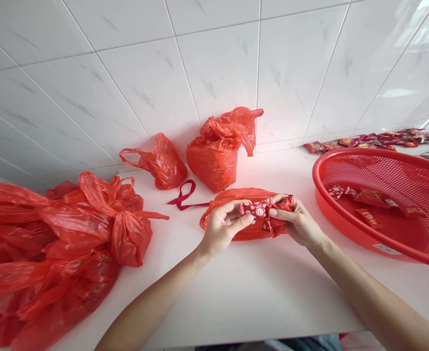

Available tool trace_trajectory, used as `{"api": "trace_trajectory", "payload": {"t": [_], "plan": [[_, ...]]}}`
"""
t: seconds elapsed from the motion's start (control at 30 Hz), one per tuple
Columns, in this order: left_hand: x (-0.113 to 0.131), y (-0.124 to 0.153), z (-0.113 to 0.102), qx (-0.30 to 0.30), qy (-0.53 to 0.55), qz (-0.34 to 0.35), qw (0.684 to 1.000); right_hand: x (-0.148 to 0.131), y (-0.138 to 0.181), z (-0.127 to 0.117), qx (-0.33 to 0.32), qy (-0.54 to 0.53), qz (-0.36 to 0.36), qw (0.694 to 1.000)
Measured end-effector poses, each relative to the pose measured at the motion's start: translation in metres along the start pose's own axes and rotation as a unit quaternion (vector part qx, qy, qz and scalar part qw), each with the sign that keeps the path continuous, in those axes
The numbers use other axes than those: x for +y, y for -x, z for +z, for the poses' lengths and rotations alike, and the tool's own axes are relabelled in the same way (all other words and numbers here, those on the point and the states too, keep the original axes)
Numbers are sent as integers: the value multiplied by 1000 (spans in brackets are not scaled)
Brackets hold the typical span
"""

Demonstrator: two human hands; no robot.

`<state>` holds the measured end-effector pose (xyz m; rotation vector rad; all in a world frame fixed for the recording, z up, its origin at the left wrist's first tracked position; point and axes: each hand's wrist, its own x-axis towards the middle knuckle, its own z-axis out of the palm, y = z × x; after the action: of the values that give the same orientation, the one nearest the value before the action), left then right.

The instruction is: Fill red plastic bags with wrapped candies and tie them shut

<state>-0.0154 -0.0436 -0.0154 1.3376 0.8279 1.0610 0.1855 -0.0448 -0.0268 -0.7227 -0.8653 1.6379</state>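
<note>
Between the thumb and fingers of my left hand (224,225) is a small red candy packet (256,209) with white dots. My right hand (297,219) is closed on several red wrapped candies (278,222), bunched right beside that packet. Both hands are over a red plastic bag (232,195) lying on the white table. A dark red ribbon (185,197) trails from the bag's left side. Right of my right hand stands a red mesh basket (331,204) with several wrapped candies (370,198) on its bottom.
A heap of red plastic bags (68,243) fills the left side. Against the tiled wall (214,63) stand a small tied bag (166,165) and a fuller red bag (214,161). A row of wrapped packets (379,140) lies along the wall behind the basket.
</note>
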Motion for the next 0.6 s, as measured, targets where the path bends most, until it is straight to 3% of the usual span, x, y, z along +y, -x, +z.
{"api": "trace_trajectory", "payload": {"t": [0.4,0.6], "plan": [[-3,0,0,-17,40,10,999,-1,3,0,-17,7,10,1000],[-3,1,1,-7,5,-10,1000,1,1,-1,-6,35,-8,999]]}}
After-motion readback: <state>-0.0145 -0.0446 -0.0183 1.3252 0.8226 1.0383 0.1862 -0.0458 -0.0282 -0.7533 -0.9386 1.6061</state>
